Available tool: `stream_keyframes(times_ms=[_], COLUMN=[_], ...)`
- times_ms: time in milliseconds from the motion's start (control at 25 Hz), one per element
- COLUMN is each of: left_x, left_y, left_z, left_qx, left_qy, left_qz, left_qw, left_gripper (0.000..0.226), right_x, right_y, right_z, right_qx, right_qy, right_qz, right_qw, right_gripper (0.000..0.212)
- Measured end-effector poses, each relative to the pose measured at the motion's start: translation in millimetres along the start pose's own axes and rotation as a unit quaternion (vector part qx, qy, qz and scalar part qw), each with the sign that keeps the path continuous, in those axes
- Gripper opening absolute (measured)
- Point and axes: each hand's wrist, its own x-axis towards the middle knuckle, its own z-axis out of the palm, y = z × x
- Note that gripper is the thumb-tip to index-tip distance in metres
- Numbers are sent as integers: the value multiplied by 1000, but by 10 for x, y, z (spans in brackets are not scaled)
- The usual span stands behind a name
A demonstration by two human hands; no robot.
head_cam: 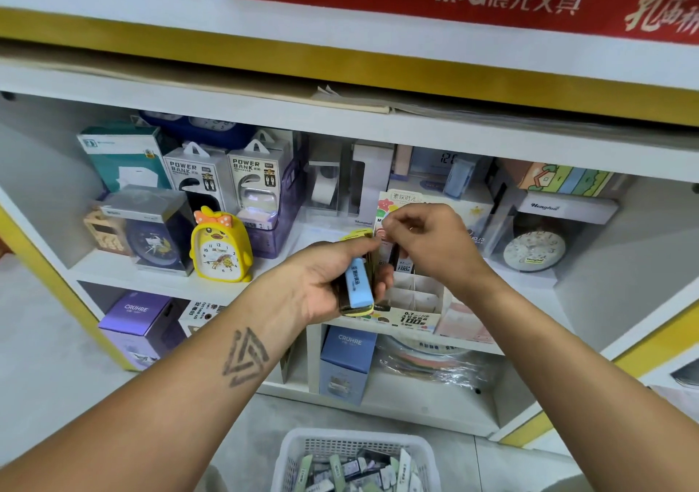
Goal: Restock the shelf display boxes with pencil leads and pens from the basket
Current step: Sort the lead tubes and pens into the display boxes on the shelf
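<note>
hands meet before the shelf: left hand (pixel 333 280) curls round a stack of lead cases (pixel 357 283), blue one on top; right hand (pixel 427 242) pinches one case at the stack's far end, above the display box (pixel 412 302). basket (pixel 355 461) sits near, below.

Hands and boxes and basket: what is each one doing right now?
Left hand: grips a stack of lead cases, blue one on top.
Stack of lead cases: held upright over the shelf edge.
Right hand: fingers pinched just above the stack.
Display box: open, its front compartments look empty.
Basket: on the floor, holding many small packs.
Duck clock: standing upright.
</note>
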Motion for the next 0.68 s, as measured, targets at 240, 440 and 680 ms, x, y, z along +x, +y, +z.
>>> stream_keyframes(times_ms=[240, 440, 680], left_x=[105, 85, 54], left_y=[-16, -22, 144], left_z=[110, 132, -123], left_qx=[25, 12, -1], left_qy=[107, 99, 183], left_qz=[94, 63, 89], left_qw=[989, 993, 979], left_gripper=[6, 12, 15], right_x=[-231, -241, -146], right_y=[-191, -191, -146], right_z=[-116, -137, -87], right_qx=[102, 83, 144], right_qy=[-214, -207, -155], right_qz=[61, 66, 67], right_qw=[969, 972, 975], right_gripper=[42, 38, 22])
